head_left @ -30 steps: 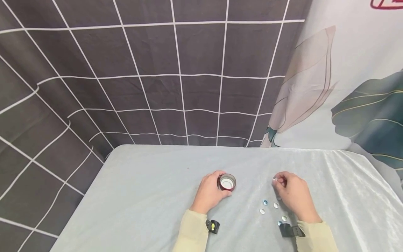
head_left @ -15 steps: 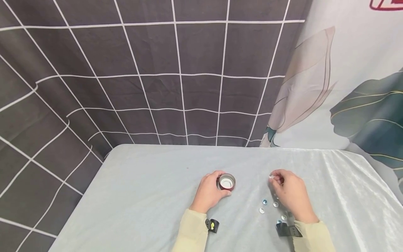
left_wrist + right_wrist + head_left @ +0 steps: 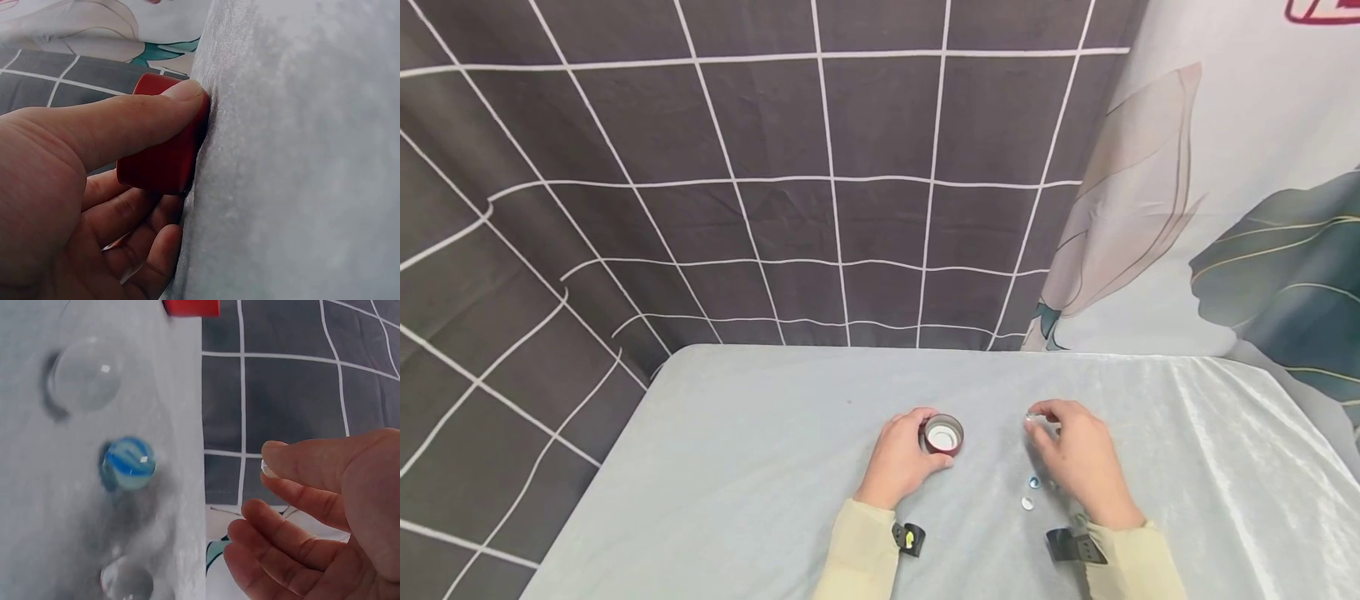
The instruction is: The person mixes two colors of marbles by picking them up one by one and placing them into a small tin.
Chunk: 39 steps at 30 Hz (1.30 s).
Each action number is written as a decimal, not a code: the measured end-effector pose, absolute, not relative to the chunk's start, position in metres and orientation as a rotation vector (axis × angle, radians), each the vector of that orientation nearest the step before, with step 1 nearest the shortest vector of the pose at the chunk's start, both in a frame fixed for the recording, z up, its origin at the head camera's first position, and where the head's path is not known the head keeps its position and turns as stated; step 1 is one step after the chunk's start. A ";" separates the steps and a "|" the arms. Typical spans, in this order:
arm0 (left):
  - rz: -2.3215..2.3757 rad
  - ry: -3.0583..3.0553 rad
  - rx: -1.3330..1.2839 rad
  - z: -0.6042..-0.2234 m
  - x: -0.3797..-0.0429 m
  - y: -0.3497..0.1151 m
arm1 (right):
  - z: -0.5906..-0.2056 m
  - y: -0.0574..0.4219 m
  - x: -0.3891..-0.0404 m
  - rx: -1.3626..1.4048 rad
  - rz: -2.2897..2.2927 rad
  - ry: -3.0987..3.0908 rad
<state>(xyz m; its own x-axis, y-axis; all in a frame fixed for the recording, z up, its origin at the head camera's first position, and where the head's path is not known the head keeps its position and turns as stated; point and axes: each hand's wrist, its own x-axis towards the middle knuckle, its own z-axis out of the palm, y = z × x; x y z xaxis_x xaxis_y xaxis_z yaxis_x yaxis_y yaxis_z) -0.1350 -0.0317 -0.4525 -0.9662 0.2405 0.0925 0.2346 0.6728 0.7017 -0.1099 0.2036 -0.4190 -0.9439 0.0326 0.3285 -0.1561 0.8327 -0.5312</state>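
Inside your left grip (image 3: 897, 457) stands the round red container (image 3: 157, 170), mouth up on the table (image 3: 737, 467), your thumb on one side and fingers on the other, parted by its width. To the right of it and raised off the table, your right grip (image 3: 1078, 450) is nearly closed, thumb and forefinger pinching a small clear bead (image 3: 267, 469). Nearer you than that grip, a blue-streaked bead (image 3: 130, 464) and colourless beads (image 3: 90, 376) lie apart on the table. Beyond both grips hangs a dark gridded curtain (image 3: 880, 217).
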 end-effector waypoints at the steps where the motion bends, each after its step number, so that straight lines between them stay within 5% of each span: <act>1: 1.200 2.866 0.407 -0.452 -0.135 -0.032 | -0.419 0.203 -0.110 0.101 0.819 -2.688; 39: 1.192 2.879 0.387 -0.451 -0.135 -0.030 | -0.431 0.147 -0.118 0.316 1.092 -2.545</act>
